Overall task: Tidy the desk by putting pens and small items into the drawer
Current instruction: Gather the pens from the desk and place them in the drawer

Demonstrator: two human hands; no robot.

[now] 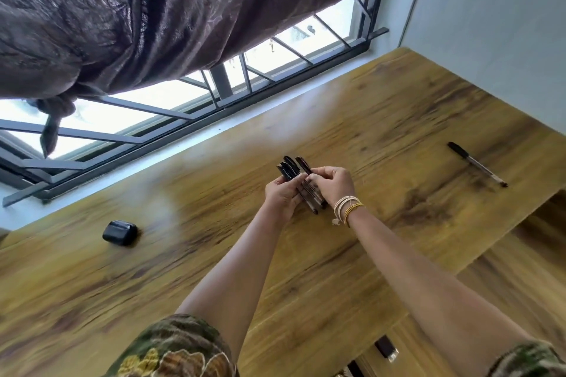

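Over the middle of the wooden desk (352,119), my left hand (283,196) and my right hand (332,185) together hold a bunch of several dark-capped pens (294,167). The caps stick out beyond my fingers toward the window, and the clear barrels show between my palms. One more pen (477,164) with a black cap lies alone on the desk at the right. A small black case (120,232) sits on the desk at the left. Below the desk's front edge at the lower right, a drawer (444,343) stands open with dark items inside.
A barred window (214,86) runs along the far edge of the desk, with a brown curtain (153,9) knotted above it. A pale wall (490,9) closes the right side.
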